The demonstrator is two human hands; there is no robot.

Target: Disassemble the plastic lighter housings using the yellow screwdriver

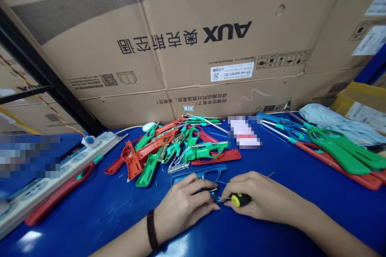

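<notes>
Brown cardboard wall (pixel 187 6) with upside-down lettering (pixel 227 32) behind a glossy blue tabletop (pixel 120 204), black frame (pixel 60 86) at left.

A single camera is looking from the person's head, above the near side of the blue table (pixel 102 204), and is facing forward and down across it. It is viewing the left hand (pixel 183 200) and the right hand (pixel 262 194) from close by, over the table's near part, and is taking in the cardboard (pixel 183 70) behind the table's far edge.

scrwdrvr (pixel 241 199): blk/yel | casing (pixel 208 171): blu | tbl (pixel 105 209): blu | ctn (pixel 181 8): brn, drk mesh band
</notes>
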